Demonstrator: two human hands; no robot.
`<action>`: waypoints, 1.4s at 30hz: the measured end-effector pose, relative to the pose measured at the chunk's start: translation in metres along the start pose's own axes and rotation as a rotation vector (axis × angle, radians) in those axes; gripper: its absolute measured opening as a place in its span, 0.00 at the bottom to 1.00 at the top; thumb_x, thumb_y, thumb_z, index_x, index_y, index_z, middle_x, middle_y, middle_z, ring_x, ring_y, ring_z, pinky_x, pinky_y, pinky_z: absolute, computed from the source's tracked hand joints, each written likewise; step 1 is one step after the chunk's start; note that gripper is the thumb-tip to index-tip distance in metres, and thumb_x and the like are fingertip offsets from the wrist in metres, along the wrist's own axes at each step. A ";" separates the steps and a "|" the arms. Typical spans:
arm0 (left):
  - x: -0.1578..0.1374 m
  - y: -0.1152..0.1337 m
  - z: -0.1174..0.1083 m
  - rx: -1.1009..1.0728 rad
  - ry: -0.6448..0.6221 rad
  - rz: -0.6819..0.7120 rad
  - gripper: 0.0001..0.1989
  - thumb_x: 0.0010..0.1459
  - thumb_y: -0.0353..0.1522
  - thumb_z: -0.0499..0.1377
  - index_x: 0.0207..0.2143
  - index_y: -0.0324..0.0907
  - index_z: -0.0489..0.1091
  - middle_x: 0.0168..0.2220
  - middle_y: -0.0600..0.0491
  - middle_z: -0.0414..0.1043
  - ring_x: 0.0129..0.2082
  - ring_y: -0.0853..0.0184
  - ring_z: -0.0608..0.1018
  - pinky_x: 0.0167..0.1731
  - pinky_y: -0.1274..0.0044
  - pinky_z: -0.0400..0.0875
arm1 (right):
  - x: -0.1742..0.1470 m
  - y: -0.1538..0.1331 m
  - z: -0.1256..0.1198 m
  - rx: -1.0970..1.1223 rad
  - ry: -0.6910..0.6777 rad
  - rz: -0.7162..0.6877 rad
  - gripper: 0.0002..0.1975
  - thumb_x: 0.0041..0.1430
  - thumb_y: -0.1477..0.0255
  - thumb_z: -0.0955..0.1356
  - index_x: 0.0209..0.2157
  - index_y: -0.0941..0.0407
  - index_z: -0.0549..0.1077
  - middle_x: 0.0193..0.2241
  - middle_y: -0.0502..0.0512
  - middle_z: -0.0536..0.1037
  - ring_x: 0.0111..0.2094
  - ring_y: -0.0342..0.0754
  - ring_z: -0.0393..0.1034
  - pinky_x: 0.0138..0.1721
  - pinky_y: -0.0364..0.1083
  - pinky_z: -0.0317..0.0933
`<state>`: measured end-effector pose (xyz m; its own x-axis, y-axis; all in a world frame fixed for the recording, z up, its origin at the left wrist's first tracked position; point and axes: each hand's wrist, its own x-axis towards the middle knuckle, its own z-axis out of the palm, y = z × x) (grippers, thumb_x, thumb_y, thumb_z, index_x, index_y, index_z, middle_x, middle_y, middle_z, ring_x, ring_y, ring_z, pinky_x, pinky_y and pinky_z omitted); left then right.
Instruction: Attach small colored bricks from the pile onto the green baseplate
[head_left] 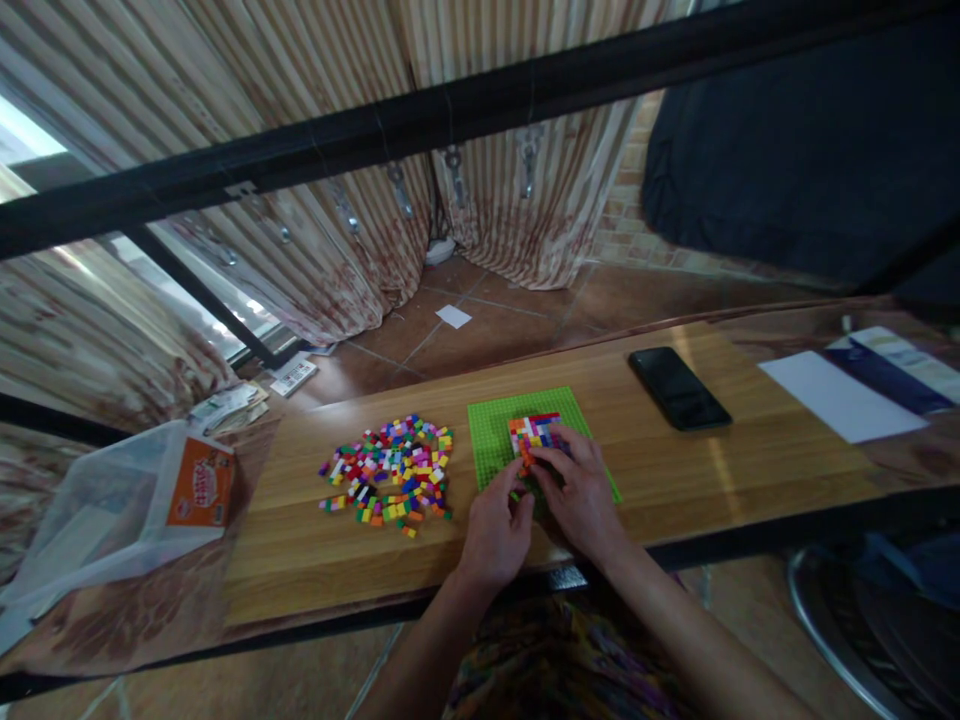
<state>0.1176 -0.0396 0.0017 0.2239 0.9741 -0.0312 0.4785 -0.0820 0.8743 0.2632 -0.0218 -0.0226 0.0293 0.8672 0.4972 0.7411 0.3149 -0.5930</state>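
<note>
On the wooden board lies a green studded baseplate (pixel 491 415), slightly turned. Several rows of multicoloured toy bricks (pixel 529 430) are built up on its middle. My left hand (pixel 497 530) is at the front left of this build, its fingers bent and closed close to an orange brick. From the right, my right hand (pixel 581 495) reaches over the build, covering its right part, with the index finger on the front bricks. The fingertips of both hands nearly meet. Whatever small piece sits between them is too small to make out. Loose toy bricks (pixel 409 465) are spread to the left.
A black phone (pixel 679 388) lies on the wooden board (pixel 315 570), right of the baseplate. Farther right are white paper (pixel 840 395) and a packet. A clear plastic box (pixel 112 510) with an orange label stands at the left. A dark metal bar (pixel 375 125) crosses beyond the board.
</note>
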 end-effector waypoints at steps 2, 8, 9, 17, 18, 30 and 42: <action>0.000 0.001 0.000 0.000 0.003 -0.006 0.23 0.57 0.27 0.53 0.57 0.42 0.63 0.36 0.52 0.74 0.27 0.70 0.72 0.33 0.75 0.69 | 0.001 0.000 0.000 0.017 -0.001 0.012 0.10 0.59 0.70 0.66 0.41 0.51 0.77 0.52 0.58 0.69 0.51 0.56 0.62 0.49 0.59 0.62; -0.001 0.001 0.001 0.005 0.019 -0.011 0.23 0.57 0.27 0.53 0.57 0.42 0.63 0.35 0.52 0.74 0.27 0.69 0.72 0.32 0.75 0.69 | -0.001 -0.002 -0.003 0.102 0.048 0.078 0.13 0.58 0.70 0.66 0.45 0.50 0.74 0.51 0.59 0.69 0.52 0.56 0.63 0.52 0.60 0.60; -0.001 0.001 0.001 0.004 0.023 -0.012 0.23 0.57 0.27 0.54 0.56 0.43 0.63 0.35 0.52 0.74 0.27 0.69 0.72 0.33 0.75 0.69 | -0.002 -0.002 -0.005 0.109 0.070 0.100 0.14 0.58 0.70 0.65 0.46 0.50 0.74 0.51 0.59 0.69 0.53 0.56 0.63 0.53 0.61 0.59; -0.002 -0.004 0.005 0.022 0.027 0.000 0.24 0.57 0.28 0.54 0.57 0.41 0.62 0.37 0.51 0.74 0.28 0.69 0.73 0.37 0.73 0.71 | -0.006 0.002 -0.007 0.106 0.151 0.296 0.25 0.55 0.67 0.66 0.55 0.57 0.64 0.50 0.64 0.69 0.53 0.57 0.62 0.55 0.62 0.56; -0.002 -0.005 0.005 0.025 0.028 0.001 0.24 0.58 0.28 0.53 0.58 0.41 0.62 0.38 0.50 0.74 0.29 0.68 0.74 0.38 0.72 0.71 | -0.005 0.000 -0.005 0.110 0.142 0.306 0.27 0.55 0.67 0.67 0.56 0.58 0.63 0.50 0.65 0.69 0.53 0.58 0.62 0.55 0.62 0.56; -0.004 -0.006 0.010 0.044 0.061 0.056 0.25 0.57 0.28 0.53 0.58 0.42 0.61 0.45 0.46 0.74 0.46 0.60 0.76 0.50 0.65 0.70 | 0.006 0.001 0.017 0.207 0.133 0.393 0.29 0.51 0.68 0.68 0.56 0.56 0.63 0.51 0.63 0.69 0.52 0.58 0.64 0.53 0.61 0.59; -0.006 -0.005 0.015 0.188 0.031 0.061 0.27 0.58 0.27 0.52 0.61 0.39 0.56 0.54 0.40 0.69 0.50 0.54 0.75 0.51 0.60 0.69 | 0.005 0.002 0.016 0.229 0.102 0.427 0.29 0.52 0.66 0.68 0.56 0.56 0.63 0.51 0.63 0.69 0.51 0.56 0.65 0.52 0.59 0.59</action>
<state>0.1271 -0.0485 -0.0096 0.2323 0.9719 0.0371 0.6155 -0.1764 0.7681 0.2537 -0.0108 -0.0313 0.3725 0.8987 0.2317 0.4822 0.0259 -0.8757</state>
